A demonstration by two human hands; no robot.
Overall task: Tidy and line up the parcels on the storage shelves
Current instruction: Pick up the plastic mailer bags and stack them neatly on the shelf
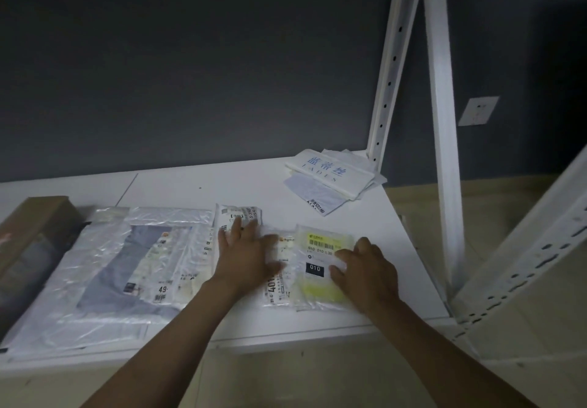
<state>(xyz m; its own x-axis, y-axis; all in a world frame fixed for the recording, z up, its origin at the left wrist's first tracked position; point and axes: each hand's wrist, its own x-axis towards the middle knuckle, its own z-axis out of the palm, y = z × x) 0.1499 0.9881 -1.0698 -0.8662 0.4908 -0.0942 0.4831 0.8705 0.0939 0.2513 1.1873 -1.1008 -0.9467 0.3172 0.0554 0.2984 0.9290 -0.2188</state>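
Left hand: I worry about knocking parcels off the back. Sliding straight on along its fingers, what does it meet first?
The left hand already touches the small white labelled parcel; beyond it the shelf looks bare, probably.

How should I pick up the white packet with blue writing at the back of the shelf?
Pinch the white packet by its near-left edge, coming from the front. It lies flat on other papers, and the shelf post crowds its far-right side, so the front edge is freest.
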